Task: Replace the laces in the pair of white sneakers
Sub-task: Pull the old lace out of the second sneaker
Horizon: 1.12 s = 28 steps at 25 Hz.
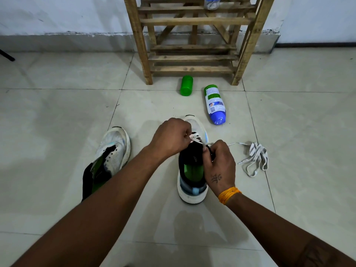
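Hands [194, 149] on sneaker [192, 182], pinching lace [196, 138]

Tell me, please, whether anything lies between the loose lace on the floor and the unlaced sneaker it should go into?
Yes: the sneaker being laced and both hands, left hand and right hand, lie between the loose lace and the unlaced sneaker.

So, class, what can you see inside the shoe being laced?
A green insole shows inside the shoe, below its black tongue. The toe end is hidden by the tongue and both hands.
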{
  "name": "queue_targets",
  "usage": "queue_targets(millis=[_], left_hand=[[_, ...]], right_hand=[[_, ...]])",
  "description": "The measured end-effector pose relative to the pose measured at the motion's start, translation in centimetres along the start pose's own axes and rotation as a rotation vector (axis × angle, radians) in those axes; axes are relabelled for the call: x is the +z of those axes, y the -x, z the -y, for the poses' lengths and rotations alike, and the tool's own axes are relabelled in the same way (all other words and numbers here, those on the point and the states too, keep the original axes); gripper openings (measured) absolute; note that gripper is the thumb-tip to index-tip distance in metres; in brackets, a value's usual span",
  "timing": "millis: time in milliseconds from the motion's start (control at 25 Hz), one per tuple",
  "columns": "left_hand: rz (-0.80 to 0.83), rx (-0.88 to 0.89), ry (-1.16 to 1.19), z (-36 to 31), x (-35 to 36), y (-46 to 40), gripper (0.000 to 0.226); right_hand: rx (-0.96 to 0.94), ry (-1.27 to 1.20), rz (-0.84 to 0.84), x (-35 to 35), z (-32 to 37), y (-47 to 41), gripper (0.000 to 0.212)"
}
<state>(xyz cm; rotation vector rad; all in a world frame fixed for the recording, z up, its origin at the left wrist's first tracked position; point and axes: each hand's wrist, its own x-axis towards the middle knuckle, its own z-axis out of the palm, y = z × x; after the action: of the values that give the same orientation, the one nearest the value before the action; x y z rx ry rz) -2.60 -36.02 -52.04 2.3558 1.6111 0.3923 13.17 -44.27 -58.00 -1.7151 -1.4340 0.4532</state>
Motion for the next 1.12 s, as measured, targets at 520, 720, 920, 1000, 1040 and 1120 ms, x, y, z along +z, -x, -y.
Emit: queue_targets(millis=[520,720,920,1000,1040,1120], left_hand=[[-0.322,-0.43,0.247,1.2,0.9,-0.2,0.007],[-0.19,-0.319,0.207,2.0,0.3,0.4,0.038],[0.223,-0.005,-0.307,-3.0,0.6,-0.3,0.015],[0.18,0.019,-0.317,-2.6,0.7,-0.1,0.008],[0.097,0.023,-0.23,-2.3,0.7,0.0,0.005],[-0.205,-0.132,0.135,-0.5,0.6,0.2,0.004]], right_hand=[[0.034,-0.009,-0.001,-0.1,0.1,-0.1,0.027],[0.002,0.013,0.02,0.0,0.1,0.0,0.027],[-0.014,0.004,0.02,0.1,0.0,-0.1,0.025],[-0.019,0.008,0.02,0.0,-0.1,0.0,0.025],[-0.015,0.009,0.012,0.0,-0.1,0.0,0.025],[0.014,0.009,-0.01,-0.1,-0.3,-0.2,0.026]])
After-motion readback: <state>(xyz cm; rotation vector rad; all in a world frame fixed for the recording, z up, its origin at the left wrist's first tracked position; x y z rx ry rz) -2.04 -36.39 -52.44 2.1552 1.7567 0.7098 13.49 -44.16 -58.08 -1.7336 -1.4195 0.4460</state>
